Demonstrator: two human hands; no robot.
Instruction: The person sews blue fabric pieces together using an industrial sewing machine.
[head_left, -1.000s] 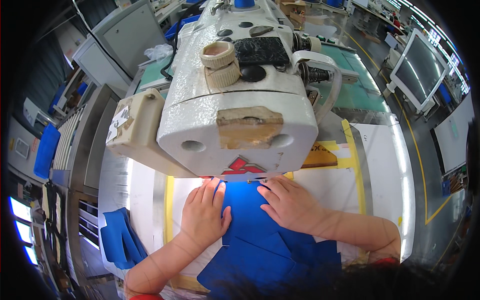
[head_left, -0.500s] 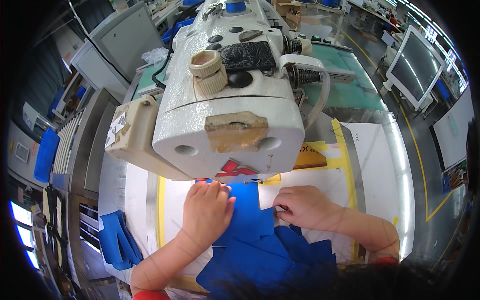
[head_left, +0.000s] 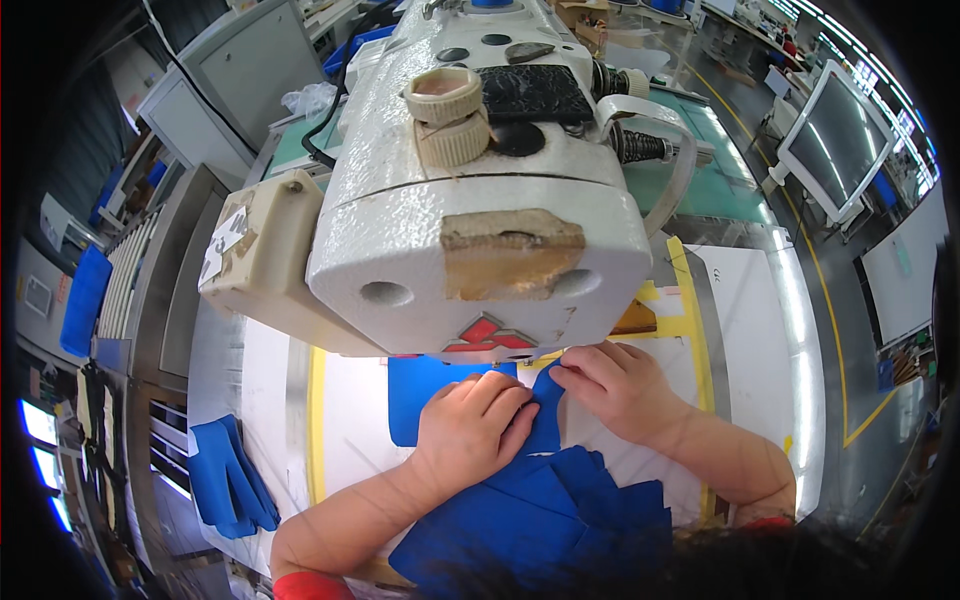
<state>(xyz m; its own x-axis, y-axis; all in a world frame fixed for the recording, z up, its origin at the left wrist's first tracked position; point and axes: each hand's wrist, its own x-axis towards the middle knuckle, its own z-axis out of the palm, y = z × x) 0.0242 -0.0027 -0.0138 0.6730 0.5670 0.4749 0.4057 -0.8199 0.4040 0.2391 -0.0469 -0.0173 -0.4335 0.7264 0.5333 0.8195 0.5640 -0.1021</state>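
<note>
A white sewing machine (head_left: 480,255) stands over the white work surface (head_left: 355,420) with yellow tape. Beneath its head lies a blue fabric piece (head_left: 420,400). My left hand (head_left: 478,425) rests on the fabric with curled fingers pressed together at the middle. My right hand (head_left: 620,395) pinches the raised right part of the blue fabric, just below the head. Several loose blue pieces (head_left: 520,510) overlap in front of both hands. Another stack of blue pieces (head_left: 228,478) lies at the left edge. The needle area is mostly hidden by the machine head.
A blue tray (head_left: 85,300) is at far left beside grey metal cabinets (head_left: 200,90). A monitor (head_left: 835,140) on a stand is at the right, along an aisle with a yellow floor line (head_left: 845,420). A black cable runs behind the machine's left side.
My left hand has moved right and come to the fabric's middle. My right hand has moved up toward the machine head. More blue fabric now shows left of my left hand.
</note>
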